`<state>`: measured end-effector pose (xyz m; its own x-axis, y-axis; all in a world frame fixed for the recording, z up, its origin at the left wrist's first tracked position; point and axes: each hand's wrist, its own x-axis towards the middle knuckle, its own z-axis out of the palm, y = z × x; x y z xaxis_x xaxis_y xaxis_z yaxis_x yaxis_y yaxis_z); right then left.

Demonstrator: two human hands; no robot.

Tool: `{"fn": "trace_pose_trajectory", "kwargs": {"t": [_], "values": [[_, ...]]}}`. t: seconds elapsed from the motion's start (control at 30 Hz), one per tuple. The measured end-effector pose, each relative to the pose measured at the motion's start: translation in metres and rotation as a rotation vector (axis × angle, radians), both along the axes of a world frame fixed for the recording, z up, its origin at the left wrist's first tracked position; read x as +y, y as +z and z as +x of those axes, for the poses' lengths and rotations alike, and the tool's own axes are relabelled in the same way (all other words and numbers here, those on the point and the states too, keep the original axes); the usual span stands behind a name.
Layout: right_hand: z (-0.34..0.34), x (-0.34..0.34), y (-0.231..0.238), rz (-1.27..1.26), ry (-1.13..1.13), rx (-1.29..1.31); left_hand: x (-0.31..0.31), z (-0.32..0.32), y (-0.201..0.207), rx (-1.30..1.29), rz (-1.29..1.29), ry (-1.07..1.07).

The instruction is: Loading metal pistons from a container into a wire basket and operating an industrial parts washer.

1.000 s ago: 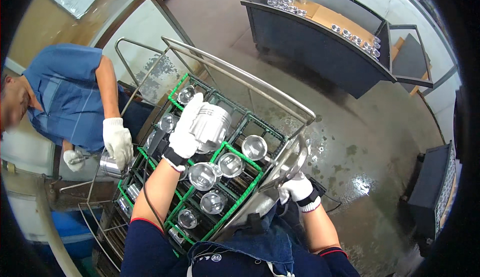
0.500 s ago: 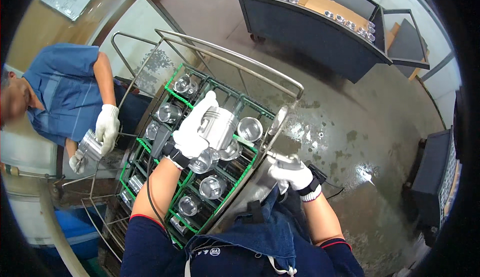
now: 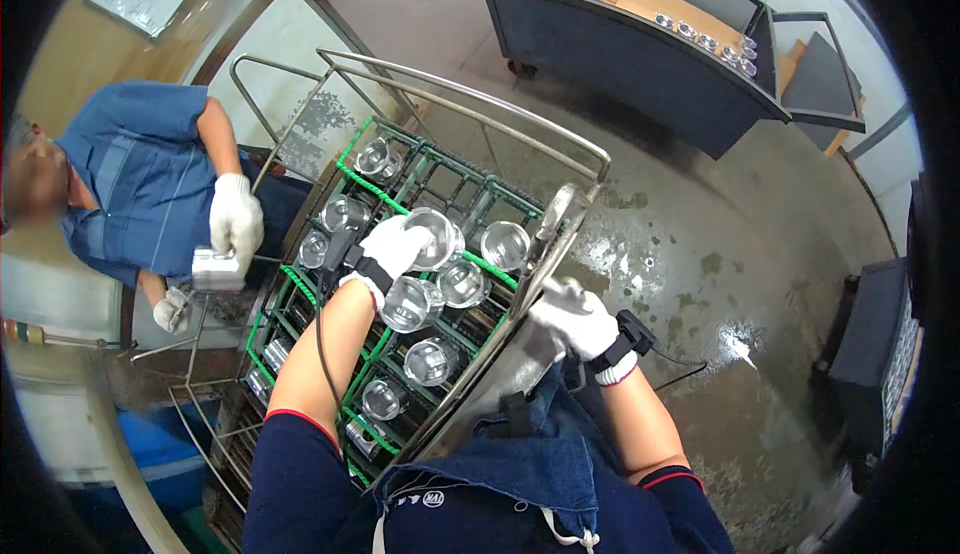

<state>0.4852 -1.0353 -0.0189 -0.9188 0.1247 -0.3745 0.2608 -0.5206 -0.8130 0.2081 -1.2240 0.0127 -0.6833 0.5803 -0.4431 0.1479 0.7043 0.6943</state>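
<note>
My gloved left hand [image 3: 394, 248] grips a shiny metal piston [image 3: 431, 240], hollow end up, at the top of a green-edged rack [image 3: 385, 349]. More pistons sit around it, among them one piston [image 3: 412, 305] just below and another piston [image 3: 505, 246] to the right. Beside the rack's right rail, my gloved right hand [image 3: 582, 324] is closed around a grey metal tool [image 3: 568, 297], blurred by motion; its kind is hard to make out. Both wrists carry black straps with small devices and cables.
A co-worker in blue stands at the left, a gloved hand [image 3: 236, 216] on another piston [image 3: 218, 269]. A metal cart rail [image 3: 460, 102] bounds the rack's far side. Beyond it stands a dark bin cart [image 3: 620, 69] holding several pistons. The floor [image 3: 690, 294] has wet patches.
My left hand has lowered the piston and turned it hollow end up at the rack. My right hand has shifted slightly up and left. The co-worker's upper hand and piston have moved right.
</note>
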Motion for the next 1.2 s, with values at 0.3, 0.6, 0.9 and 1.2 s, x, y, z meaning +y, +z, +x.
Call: {"fn": "trace_pose_trajectory", "kwargs": {"t": [0.3, 0.6, 0.9, 1.2], "values": [[0.005, 0.000, 0.005, 0.113, -0.069, 0.025, -0.052, -0.050, 0.009, 0.183, -0.128, 0.000], [0.032, 0.004, 0.028, 0.397, 0.264, -0.103, -0.058, -0.020, -0.025, 0.694, -0.371, -0.641], [0.067, -0.001, 0.026, 0.471, 0.178, -0.216, -0.031, -0.019, -0.019, 0.715, -0.472, -0.521], [0.100, 0.007, 0.108, 0.489, 0.374, -0.294, -0.074, -0.021, 0.020, 0.538, -0.103, -0.045]]}}
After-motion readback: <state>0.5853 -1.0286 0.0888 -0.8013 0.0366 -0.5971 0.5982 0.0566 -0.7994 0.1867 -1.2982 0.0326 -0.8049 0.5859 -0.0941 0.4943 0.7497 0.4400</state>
